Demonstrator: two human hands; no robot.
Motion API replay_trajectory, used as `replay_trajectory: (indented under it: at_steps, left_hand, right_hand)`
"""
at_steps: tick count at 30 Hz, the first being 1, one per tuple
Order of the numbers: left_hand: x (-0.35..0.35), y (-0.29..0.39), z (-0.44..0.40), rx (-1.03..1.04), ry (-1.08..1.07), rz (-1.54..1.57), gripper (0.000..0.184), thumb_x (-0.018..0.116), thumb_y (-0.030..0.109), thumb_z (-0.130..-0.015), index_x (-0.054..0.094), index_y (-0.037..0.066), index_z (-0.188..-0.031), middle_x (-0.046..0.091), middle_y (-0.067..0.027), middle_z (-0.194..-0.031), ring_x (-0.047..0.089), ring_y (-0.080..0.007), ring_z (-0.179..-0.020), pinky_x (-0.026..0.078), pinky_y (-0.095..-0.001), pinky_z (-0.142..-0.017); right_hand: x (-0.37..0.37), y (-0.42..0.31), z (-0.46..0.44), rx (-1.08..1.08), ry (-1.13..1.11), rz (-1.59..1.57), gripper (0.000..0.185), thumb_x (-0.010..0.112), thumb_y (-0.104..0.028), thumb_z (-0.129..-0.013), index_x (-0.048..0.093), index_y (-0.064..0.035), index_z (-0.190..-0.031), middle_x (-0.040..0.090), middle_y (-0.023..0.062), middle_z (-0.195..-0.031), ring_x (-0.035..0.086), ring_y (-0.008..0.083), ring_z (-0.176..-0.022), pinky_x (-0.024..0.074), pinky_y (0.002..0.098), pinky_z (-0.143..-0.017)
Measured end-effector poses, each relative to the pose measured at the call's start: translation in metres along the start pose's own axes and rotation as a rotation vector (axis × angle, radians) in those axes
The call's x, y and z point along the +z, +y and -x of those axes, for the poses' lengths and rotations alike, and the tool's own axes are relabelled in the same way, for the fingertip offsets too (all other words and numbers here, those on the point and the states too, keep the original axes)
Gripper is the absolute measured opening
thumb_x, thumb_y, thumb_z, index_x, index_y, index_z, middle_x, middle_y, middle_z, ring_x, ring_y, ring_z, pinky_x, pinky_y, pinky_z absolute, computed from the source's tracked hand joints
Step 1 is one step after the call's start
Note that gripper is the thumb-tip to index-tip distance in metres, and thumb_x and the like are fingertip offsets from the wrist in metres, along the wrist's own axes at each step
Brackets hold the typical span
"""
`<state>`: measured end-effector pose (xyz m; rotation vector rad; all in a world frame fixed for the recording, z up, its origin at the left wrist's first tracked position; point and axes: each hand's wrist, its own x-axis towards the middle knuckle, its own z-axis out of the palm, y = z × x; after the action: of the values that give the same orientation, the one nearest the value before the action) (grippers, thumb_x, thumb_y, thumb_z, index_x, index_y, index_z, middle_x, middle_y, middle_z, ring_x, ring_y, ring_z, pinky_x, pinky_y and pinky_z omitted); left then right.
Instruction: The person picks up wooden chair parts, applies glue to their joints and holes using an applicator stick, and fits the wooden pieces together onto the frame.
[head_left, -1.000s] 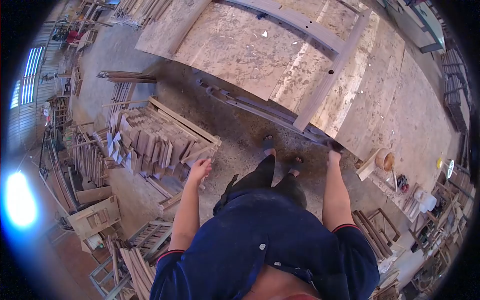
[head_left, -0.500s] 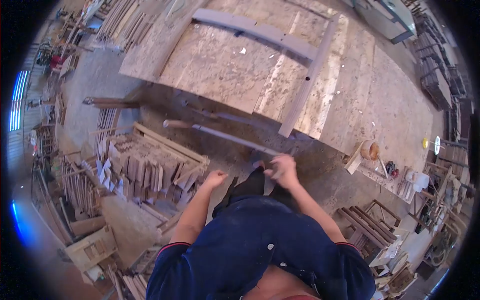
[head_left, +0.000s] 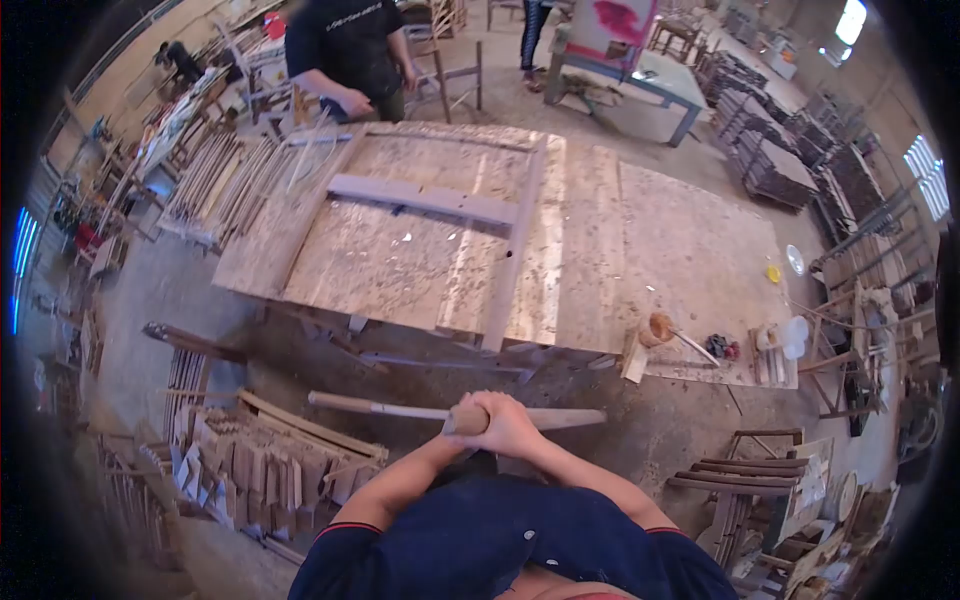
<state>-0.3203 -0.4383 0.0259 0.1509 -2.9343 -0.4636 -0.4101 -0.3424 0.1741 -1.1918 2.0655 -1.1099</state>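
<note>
My right hand (head_left: 507, 424) is closed around a wooden piece (head_left: 467, 420) whose blunt end faces up towards me. My left hand (head_left: 462, 442) meets it there, its fingers mostly hidden behind the wood and the right hand. A long slim wooden bar (head_left: 375, 406) runs crosswise just beyond my hands, showing on both sides of them; whether it joins the held piece I cannot tell. Ahead stands a worktable (head_left: 590, 250). On it lies a wooden frame, with a crossbar (head_left: 425, 198) meeting an upright rail (head_left: 515, 245).
A tan pot (head_left: 656, 329) and a clear plastic container (head_left: 795, 332) stand on the table's right. Stacked wood pieces (head_left: 240, 460) are at left, a small wooden rack (head_left: 745, 475) at right. Beyond the table stands another person (head_left: 345, 50).
My hands were apart and have come together at the wooden piece. The view has tilted up, bringing the table's far side and another person into sight.
</note>
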Motion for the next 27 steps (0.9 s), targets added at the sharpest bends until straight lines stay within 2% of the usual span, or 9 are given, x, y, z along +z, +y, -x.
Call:
replay_trajectory:
  at_steps: [3,11,15,18,20,22,24,26,27]
  left_hand:
    - [0.022,0.036,-0.005,0.060,-0.164,0.224,0.052,0.068,0.032,-0.071,0.051,0.007,-0.113,0.053,-0.0104,-0.113,0.052,-0.0196,-0.100,0.043,-0.0335,-0.082]
    - [0.054,0.189,-0.005,0.138,-0.738,0.901,0.042,0.067,0.026,-0.074,0.054,0.006,-0.108,0.056,-0.0075,-0.102,0.053,-0.0154,-0.091,0.044,-0.0304,-0.078]
    - [0.055,0.247,-0.005,0.107,-0.856,1.183,0.037,0.067,0.023,-0.076,0.056,0.005,-0.105,0.058,-0.0060,-0.097,0.053,-0.0132,-0.087,0.044,-0.0289,-0.076]
    - [0.045,0.277,-0.015,0.102,-0.751,1.289,0.033,0.067,0.021,-0.077,0.057,0.004,-0.103,0.059,-0.0049,-0.093,0.053,-0.0116,-0.084,0.044,-0.0277,-0.075]
    - [0.006,0.291,-0.023,0.166,-0.567,1.251,0.030,0.066,0.019,-0.078,0.057,0.004,-0.102,0.060,-0.0041,-0.090,0.053,-0.0106,-0.082,0.044,-0.0269,-0.074]
    - [-0.040,0.304,-0.032,0.283,-0.337,1.169,0.024,0.063,0.019,-0.082,0.058,0.004,-0.098,0.061,-0.0035,-0.078,0.051,-0.0072,-0.071,0.045,-0.0259,-0.066]
    - [-0.082,0.306,-0.042,0.274,-0.393,1.396,0.019,0.059,0.012,-0.085,0.057,0.003,-0.101,0.058,0.0005,-0.087,0.048,-0.0048,-0.077,0.043,-0.0210,-0.067]
    - [-0.116,0.307,-0.056,0.318,-0.329,1.631,0.019,0.056,0.013,-0.087,0.056,0.003,-0.103,0.059,0.0010,-0.092,0.050,-0.0050,-0.081,0.042,-0.0211,-0.073]
    - [-0.129,0.308,-0.060,0.337,-0.298,1.753,0.019,0.054,0.014,-0.088,0.056,0.003,-0.104,0.059,0.0013,-0.095,0.051,-0.0051,-0.083,0.042,-0.0212,-0.075]
  right_hand:
    - [-0.030,-0.034,0.048,0.027,-0.013,0.051,0.054,0.074,-0.052,-0.058,0.058,-0.0074,-0.084,0.061,0.0132,-0.076,0.059,0.0324,-0.078,0.0446,0.0397,-0.069]
    - [-0.096,-0.089,0.156,0.114,0.090,0.101,0.056,0.076,-0.038,-0.062,0.057,-0.0059,-0.104,0.061,0.0127,-0.094,0.059,0.0288,-0.088,0.0451,0.0350,-0.077]
    - [-0.117,-0.092,0.203,-0.352,0.373,0.157,0.051,0.074,-0.023,-0.068,0.056,-0.0029,-0.110,0.052,0.0132,-0.113,0.050,0.0280,-0.104,0.0400,0.0361,-0.087]
    - [-0.130,-0.096,0.265,-0.371,0.364,-0.208,0.042,0.070,-0.020,-0.073,0.056,-0.0015,-0.108,0.055,0.0137,-0.110,0.052,0.0259,-0.103,0.0421,0.0347,-0.087]
    - [-0.120,-0.055,0.316,-0.176,0.143,-0.645,0.037,0.067,-0.018,-0.076,0.057,0.0027,-0.104,0.059,0.0121,-0.102,0.055,0.0219,-0.100,0.0430,0.0317,-0.086]
    - [-0.087,0.015,0.366,0.170,0.182,-0.842,0.032,0.064,-0.020,-0.080,0.058,0.0044,-0.101,0.061,0.0106,-0.092,0.059,0.0186,-0.089,0.0448,0.0304,-0.082]
    - [-0.040,0.090,0.418,0.647,0.398,-0.767,0.034,0.062,-0.027,-0.082,0.060,0.0036,-0.098,0.062,0.0101,-0.087,0.060,0.0196,-0.083,0.0457,0.0314,-0.079]
    - [0.003,0.145,0.476,1.078,0.673,-0.904,0.052,0.058,-0.042,-0.083,0.051,0.0014,-0.112,0.057,0.0175,-0.104,0.055,0.0254,-0.098,0.0423,0.0399,-0.087]
    - [0.011,0.147,0.492,1.035,0.884,-1.032,0.060,0.058,-0.046,-0.081,0.046,0.0001,-0.117,0.052,0.0183,-0.110,0.052,0.0257,-0.102,0.0410,0.0404,-0.088]
